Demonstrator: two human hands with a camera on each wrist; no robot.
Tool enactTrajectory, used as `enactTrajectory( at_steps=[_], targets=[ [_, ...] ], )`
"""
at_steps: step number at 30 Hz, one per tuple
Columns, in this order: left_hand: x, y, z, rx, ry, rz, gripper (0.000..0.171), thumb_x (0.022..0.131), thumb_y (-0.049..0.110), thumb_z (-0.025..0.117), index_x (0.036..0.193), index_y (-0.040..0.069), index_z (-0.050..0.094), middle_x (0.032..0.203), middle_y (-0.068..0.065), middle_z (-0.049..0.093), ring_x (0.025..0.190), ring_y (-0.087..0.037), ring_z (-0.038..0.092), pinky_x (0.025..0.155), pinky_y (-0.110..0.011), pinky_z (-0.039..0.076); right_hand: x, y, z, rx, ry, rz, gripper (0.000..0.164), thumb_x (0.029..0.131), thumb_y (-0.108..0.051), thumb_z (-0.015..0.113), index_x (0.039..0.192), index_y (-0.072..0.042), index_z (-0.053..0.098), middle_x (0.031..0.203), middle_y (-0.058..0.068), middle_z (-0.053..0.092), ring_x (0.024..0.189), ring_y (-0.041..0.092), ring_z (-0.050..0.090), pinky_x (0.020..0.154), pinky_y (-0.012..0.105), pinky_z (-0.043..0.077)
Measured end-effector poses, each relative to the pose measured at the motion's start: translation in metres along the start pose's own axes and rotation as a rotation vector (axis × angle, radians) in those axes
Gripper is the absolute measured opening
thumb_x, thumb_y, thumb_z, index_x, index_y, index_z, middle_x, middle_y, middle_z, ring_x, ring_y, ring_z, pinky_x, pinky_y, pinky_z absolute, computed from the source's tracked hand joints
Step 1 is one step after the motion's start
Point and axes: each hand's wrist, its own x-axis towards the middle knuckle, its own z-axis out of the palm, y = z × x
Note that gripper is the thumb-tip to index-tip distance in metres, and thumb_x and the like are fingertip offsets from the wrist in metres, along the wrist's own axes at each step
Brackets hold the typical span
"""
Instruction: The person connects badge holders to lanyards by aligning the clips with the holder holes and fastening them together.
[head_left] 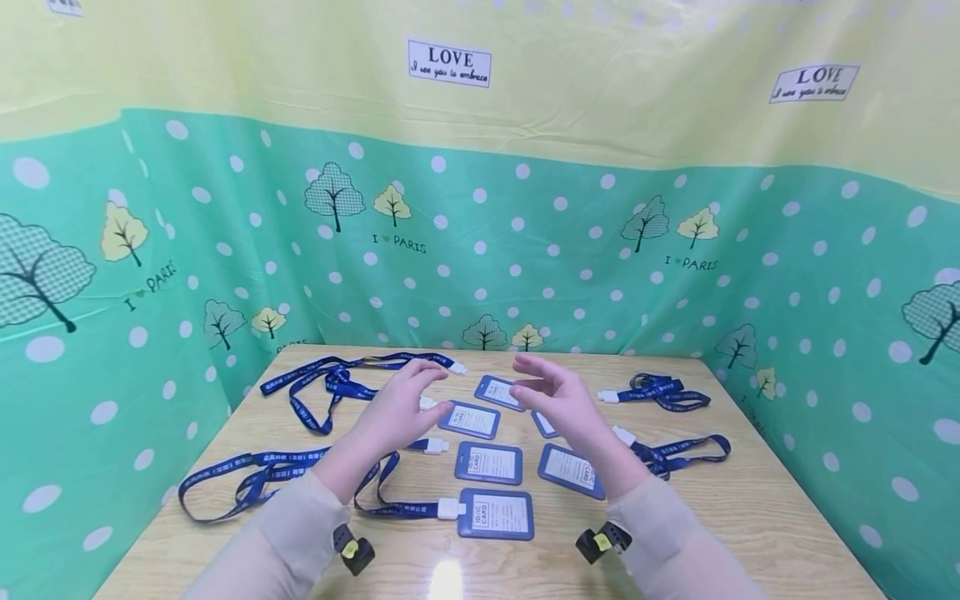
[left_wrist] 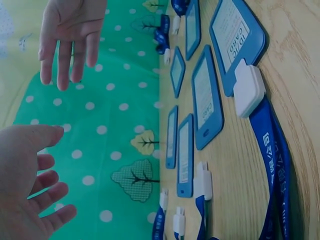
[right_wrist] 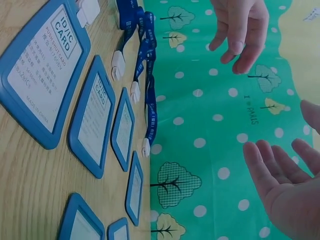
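Note:
Both hands are raised over the table, facing each other with a gap between them. My left hand (head_left: 401,404) has loosely bent fingers and holds nothing; below it lie blue lanyards (head_left: 300,408). My right hand (head_left: 562,400) is likewise bare, its fingers spread in the right wrist view. Several blue-framed ID card holders lie flat between and below the hands, such as the middle one (head_left: 489,462) and a tilted one (head_left: 570,469) partly hidden by the right forearm. The nearest card holder (head_left: 496,514) meets the white clip (head_left: 450,508) of a lanyard.
More lanyards with white ends lie at the right, one folded (head_left: 663,392) at the back and one looped (head_left: 686,454) nearer. The wooden table (head_left: 750,533) is enclosed by a green dotted curtain (head_left: 480,275) at the back and sides.

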Motion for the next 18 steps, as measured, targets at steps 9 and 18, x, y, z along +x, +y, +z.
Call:
enactTrajectory(
  at_steps=[9, 18],
  targets=[
    [0.000, -0.010, 0.009, 0.013, -0.064, -0.076, 0.049, 0.094, 0.037, 0.074, 0.136, 0.013, 0.063, 0.139, -0.004, 0.056, 0.130, -0.029, 0.054, 0.106, -0.049, 0.048, 0.007, 0.014, 0.010, 0.067, -0.001, 0.093, 0.059, 0.093, -0.027, 0.077, 0.147, -0.018, 0.053, 0.145, 0.008, 0.056, 0.122, 0.027, 0.062, 0.092, 0.036, 0.058],
    [0.000, -0.018, 0.020, 0.081, -0.108, -0.096, 0.045, 0.093, 0.038, 0.075, 0.130, 0.014, 0.067, 0.136, -0.004, 0.058, 0.127, -0.028, 0.055, 0.104, -0.048, 0.049, 0.010, 0.027, 0.016, 0.084, -0.027, 0.160, 0.059, 0.094, -0.029, 0.076, 0.147, -0.015, 0.054, 0.143, 0.008, 0.057, 0.122, 0.028, 0.060, 0.093, 0.041, 0.057]
  ],
)
